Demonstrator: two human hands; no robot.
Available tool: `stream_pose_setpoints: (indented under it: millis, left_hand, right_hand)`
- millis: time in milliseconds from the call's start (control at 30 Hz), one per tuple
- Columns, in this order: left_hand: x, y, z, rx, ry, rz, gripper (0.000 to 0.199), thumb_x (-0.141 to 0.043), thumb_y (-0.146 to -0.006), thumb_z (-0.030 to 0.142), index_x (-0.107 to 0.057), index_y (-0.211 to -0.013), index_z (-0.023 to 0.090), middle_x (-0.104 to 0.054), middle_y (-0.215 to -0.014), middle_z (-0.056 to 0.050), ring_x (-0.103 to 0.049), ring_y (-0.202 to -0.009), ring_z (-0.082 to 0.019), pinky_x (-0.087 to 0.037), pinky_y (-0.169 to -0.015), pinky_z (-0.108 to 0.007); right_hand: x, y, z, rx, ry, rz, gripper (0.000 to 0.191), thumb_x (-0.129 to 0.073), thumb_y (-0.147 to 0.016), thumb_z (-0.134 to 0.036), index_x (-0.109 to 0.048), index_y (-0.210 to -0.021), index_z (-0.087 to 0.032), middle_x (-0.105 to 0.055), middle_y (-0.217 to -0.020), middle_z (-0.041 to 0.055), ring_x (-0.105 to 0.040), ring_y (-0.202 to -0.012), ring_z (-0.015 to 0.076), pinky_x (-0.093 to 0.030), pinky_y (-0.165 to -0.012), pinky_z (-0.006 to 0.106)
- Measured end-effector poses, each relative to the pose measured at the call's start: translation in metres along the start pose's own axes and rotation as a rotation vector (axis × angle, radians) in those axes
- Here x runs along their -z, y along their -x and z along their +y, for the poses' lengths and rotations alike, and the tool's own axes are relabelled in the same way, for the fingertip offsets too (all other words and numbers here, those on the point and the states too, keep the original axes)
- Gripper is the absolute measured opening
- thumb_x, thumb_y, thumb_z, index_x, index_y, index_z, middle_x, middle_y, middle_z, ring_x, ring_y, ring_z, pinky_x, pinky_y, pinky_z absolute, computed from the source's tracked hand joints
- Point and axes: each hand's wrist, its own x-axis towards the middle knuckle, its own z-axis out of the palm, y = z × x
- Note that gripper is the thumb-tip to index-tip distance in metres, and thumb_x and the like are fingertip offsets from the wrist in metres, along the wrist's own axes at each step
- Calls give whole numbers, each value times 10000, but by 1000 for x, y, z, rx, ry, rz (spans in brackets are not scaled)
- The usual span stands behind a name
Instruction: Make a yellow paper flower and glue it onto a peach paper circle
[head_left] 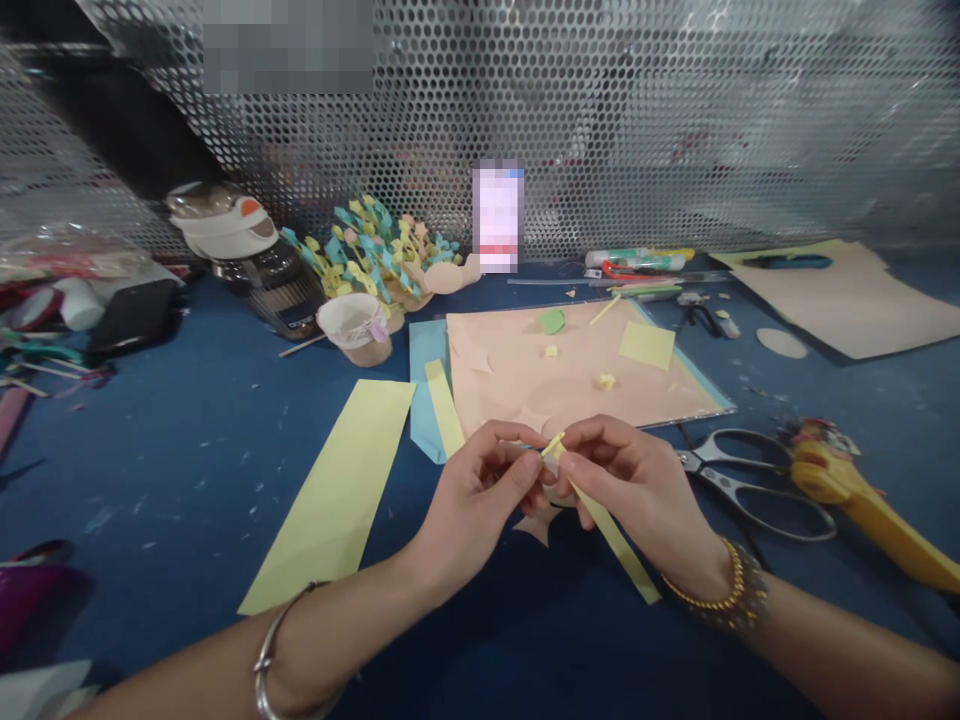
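Note:
My left hand (472,490) and my right hand (630,480) meet above the blue mat, their fingertips pinching a narrow yellow paper strip (611,535). Its long end hangs down to the lower right, and a thin curled tip (553,444) sticks up between my fingers. A wider yellow paper strip (330,500) lies left of my left hand. Just beyond my hands is a peach paper sheet (525,350), with small yellow and green paper scraps on it. A cut peach paper shape (536,527) lies below my hands.
Large scissors (750,490) and a yellow-handled tool (862,500) lie to the right. Behind the peach sheet stand a paper cup (354,330), a leafy paper craft (367,250), a dark bottle (277,290) and glue sticks (637,260), backed by a perforated metal panel (675,120).

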Motion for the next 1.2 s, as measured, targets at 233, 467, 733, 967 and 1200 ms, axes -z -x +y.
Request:
stream_pose_setpoints:
  millis: [233, 467, 733, 967, 1200]
  left_hand:
    - [-1, -1, 2, -29, -18, 38, 104, -603, -844, 223, -576, -924, 164, -641, -752, -6, -597, -627, -94, -481, -603, -218]
    - [0, 1, 2, -29, -23, 45, 82, -603, -852, 209, -591, -920, 165, -635, -720, 14, -593, -600, -68, -468, -569, -181]
    - [0, 0, 0, -8, 54, 56, 104, -631, -832, 214, -603, -919, 165, -639, -725, 8, -589, -598, -74, -478, -593, -200]
    - [0, 1, -1, 3, 49, 63, 100, -638, -824, 218, -608, -902, 162, -631, -762, 3, -585, -597, -67, -475, -599, -200]
    - [1, 0, -1, 14, 58, 55, 126, -642, -821, 227, -592, -916, 161, -615, -743, 9, -578, -597, -70, -469, -592, -202]
  right_hand:
    - [0, 0, -1, 9, 7, 1, 99, -655, -742, -236, -606, -776, -157, -610, -551, -17, -526, -375, 67, -456, -350, 167]
    - [4, 3, 4, -37, -84, -28, 156, -622, -817, -320, -625, -814, -165, -618, -587, -6, -557, -434, 76, -459, -386, 160]
    - [8, -2, 10, -44, -69, -41, 201, -620, -830, -369, -643, -818, -170, -624, -653, 3, -542, -483, 70, -454, -443, 176]
    - [7, -1, 10, -71, -53, -22, 220, -669, -789, -386, -661, -844, -174, -629, -647, 3, -542, -533, 79, -458, -474, 181]
    - [9, -3, 12, -41, -8, -46, 206, -645, -813, -381, -673, -875, -187, -640, -658, -2, -543, -513, 74, -464, -476, 188]
